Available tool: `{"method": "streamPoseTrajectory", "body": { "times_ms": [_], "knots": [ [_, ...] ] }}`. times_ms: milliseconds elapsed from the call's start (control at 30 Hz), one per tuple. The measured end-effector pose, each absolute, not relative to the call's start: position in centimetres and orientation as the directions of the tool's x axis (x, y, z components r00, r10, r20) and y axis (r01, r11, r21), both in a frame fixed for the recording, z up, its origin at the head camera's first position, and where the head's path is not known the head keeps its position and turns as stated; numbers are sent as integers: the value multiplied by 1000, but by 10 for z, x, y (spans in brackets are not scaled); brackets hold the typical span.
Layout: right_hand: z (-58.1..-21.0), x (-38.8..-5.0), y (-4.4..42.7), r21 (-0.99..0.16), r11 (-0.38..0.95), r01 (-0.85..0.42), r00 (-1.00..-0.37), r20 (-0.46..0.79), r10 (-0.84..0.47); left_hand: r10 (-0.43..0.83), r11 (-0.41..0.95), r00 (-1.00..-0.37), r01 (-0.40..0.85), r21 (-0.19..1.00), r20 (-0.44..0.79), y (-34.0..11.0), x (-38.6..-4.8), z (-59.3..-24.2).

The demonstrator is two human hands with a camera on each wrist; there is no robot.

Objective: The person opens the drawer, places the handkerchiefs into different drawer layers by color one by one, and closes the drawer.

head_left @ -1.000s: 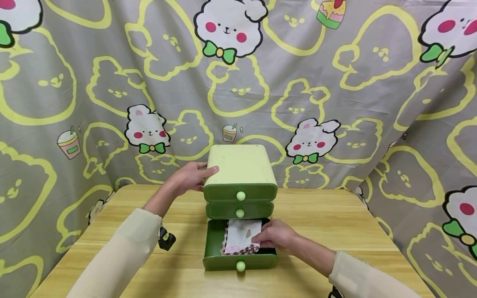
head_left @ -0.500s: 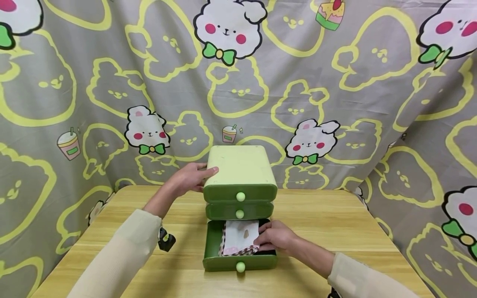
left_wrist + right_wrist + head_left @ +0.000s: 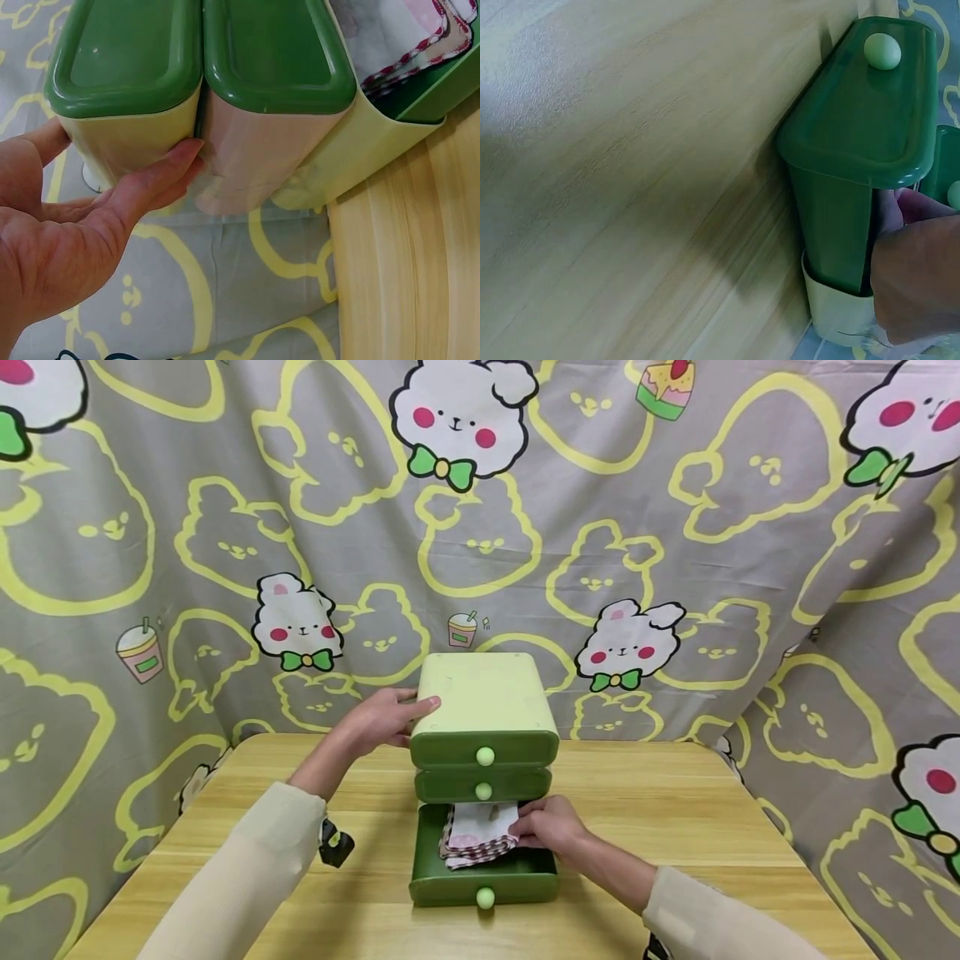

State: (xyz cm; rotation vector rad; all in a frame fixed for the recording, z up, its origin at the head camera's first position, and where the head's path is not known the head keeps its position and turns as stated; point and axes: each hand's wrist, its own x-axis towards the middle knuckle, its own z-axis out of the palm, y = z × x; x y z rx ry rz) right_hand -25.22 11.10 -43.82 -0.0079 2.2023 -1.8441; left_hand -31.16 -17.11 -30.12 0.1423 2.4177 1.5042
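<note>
A three-tier drawer unit (image 3: pixel 486 693) stands on the table, with a pale yellow top and green drawer fronts. My left hand (image 3: pixel 380 718) grips its top tier at the left side, thumb on the top edge; in the left wrist view the fingers (image 3: pixel 169 169) reach the seam beside the pink middle tier. The bottom drawer (image 3: pixel 442 890) is pulled out. Inside it lies a stack of folded cloths (image 3: pixel 480 842), white on top with red-and-white checked edges. My right hand (image 3: pixel 551 825) pinches the stack's right edge; its fingertips are partly hidden in the right wrist view.
The wooden table (image 3: pixel 637 877) surrounds the unit. Behind it and at the sides hangs a grey cartoon-print curtain (image 3: pixel 360 552). The middle drawer (image 3: pixel 450 785) and top drawer (image 3: pixel 450 750) are pushed in; each front carries a round pale-green knob.
The folded cloths have shifted back in the bottom drawer, and their front checked edges show more. My right hand has moved back with them. The left hand stays in place.
</note>
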Motion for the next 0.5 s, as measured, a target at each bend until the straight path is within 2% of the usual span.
{"method": "streamPoseTrajectory", "body": {
  "times_ms": [267, 500],
  "knots": [
    [-439, -254, 111, -960, 216, 178, -970, -208, -126, 232, 455, -955, -62, 889, -185, -171, -312, -302],
    [-435, -254, 111, -956, 224, 188, -957, -230, -180, 232, 457, -955, -60, 887, -184, -171, -312, -302]
  ]
}}
